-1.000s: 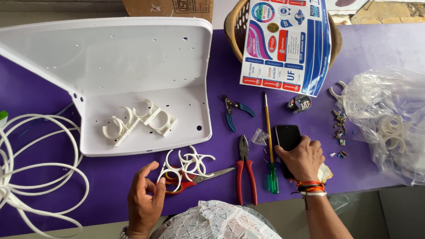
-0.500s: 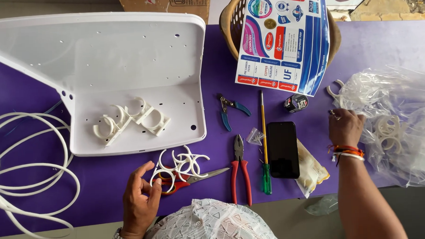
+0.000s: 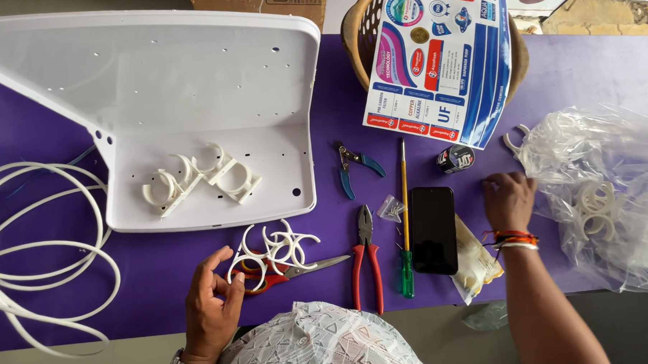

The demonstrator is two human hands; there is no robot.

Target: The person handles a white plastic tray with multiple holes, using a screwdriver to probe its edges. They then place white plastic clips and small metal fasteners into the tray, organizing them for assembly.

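Note:
My left hand rests at the near table edge, its fingers closed on a white plastic pipe clip from a small heap of clips. The heap lies over red-handled scissors. My right hand lies palm down on the purple cloth, right of a black phone. Its fingertips are at the edge of a clear plastic bag holding more white clips. What sits under those fingers is hidden.
A white plastic housing with clips inside stands at back left, and white tubing coils at far left. Red pliers, a green-handled screwdriver, blue cutters, a tape roll and a basket under a printed sheet fill the middle.
My right hand left the phone and moved right to the edge of the clear bag. My left hand stayed by the scissors and clips.

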